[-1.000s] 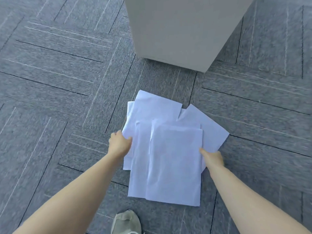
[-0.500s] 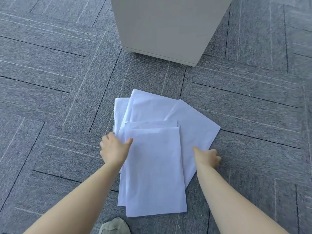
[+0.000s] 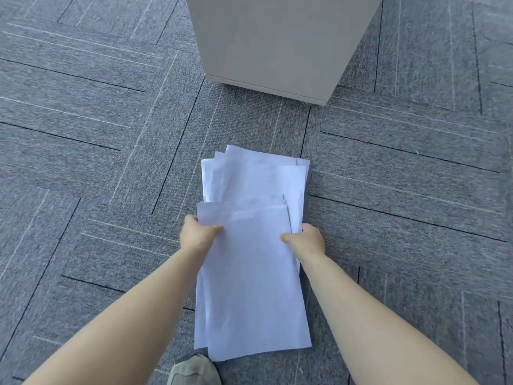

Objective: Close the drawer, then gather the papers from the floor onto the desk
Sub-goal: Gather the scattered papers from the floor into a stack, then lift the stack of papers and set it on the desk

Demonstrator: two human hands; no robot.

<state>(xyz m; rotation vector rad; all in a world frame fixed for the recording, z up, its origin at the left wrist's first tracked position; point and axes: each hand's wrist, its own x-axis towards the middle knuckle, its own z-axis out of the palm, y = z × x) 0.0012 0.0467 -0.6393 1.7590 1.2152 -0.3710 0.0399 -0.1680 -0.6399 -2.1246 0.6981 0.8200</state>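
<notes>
Several white papers (image 3: 254,287) lie in a rough, narrow stack on the grey carpet in front of me. My left hand (image 3: 197,233) grips the stack's left edge, thumb on top of the upper sheet. On the right edge, my right hand (image 3: 306,238) pinches the sheets the same way. The far sheets (image 3: 255,176) stick out beyond the top sheet, slightly fanned. A beige drawer cabinet (image 3: 272,40) stands just beyond the papers; its drawer fronts are not visible from here. The desk is out of view.
Grey carpet tiles (image 3: 97,134) with dark seams cover the whole floor. The toe of a greenish shoe (image 3: 194,370) shows at the bottom edge, just below the stack. A small caster (image 3: 305,103) shows under the cabinet's near corner.
Both hands have pushed the spread sheets inward from left and right, so the fanned papers have become a narrow stack. My hands have closed on its edges.
</notes>
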